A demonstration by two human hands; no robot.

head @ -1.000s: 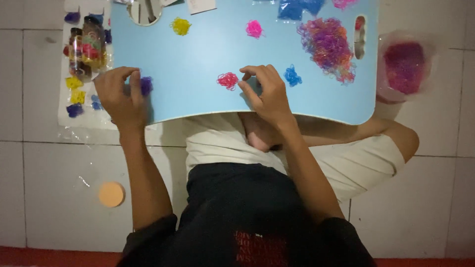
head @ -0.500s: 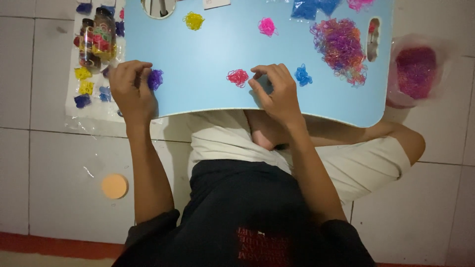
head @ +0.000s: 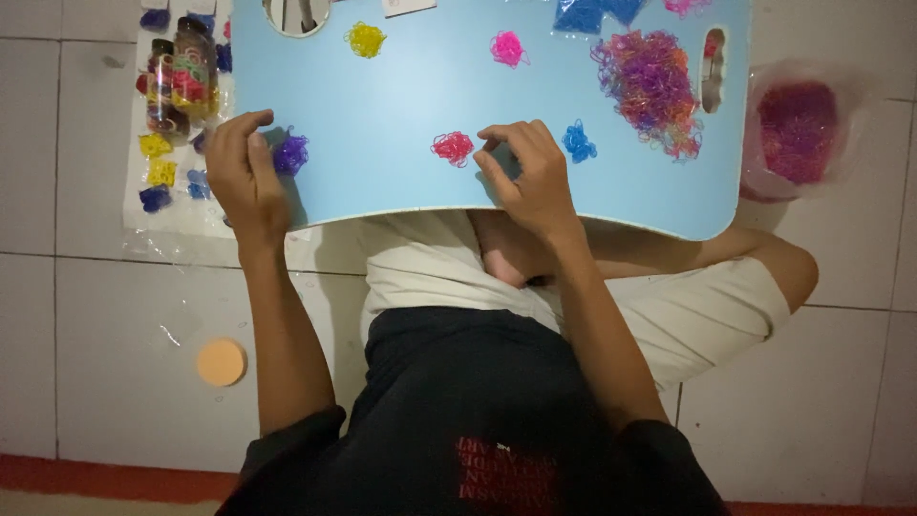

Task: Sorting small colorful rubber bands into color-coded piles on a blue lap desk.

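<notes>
— Pale floor tiles [head: 841, 382] all round, light blue lap table [head: 382, 105] across the top, seen from above.

— Left hand [head: 239, 177]?

— At 9 o'clock on the table's near edge, fingers curled, thumb and forefinger parted; just beside a purple clump of small elastic bands [head: 290, 153], seemingly touching it but not clamped on it.

— Right hand [head: 525, 182]?

— Near the table's centre at 6 o'clock, thumb and fingertips pinched together; too small to tell what sits between them. Red band clump [head: 452, 148] at its 9 o'clock, blue band clump [head: 577, 141] at its 2 o'clock, both close, neither clearly touched.

— Elsewhere?

— Yellow clump [head: 365, 39] and pink clump [head: 508, 48] toward 12 o'clock, big mixed heap of bands [head: 650, 86] at 1 o'clock. Off the table: clear bag of magenta bands [head: 798, 129] at 3 o'clock, clear jar of mixed bands [head: 181, 81] on a plastic sheet [head: 162, 225] at 10 o'clock, orange disc [head: 222, 362] on the floor at 8 o'clock.
</notes>
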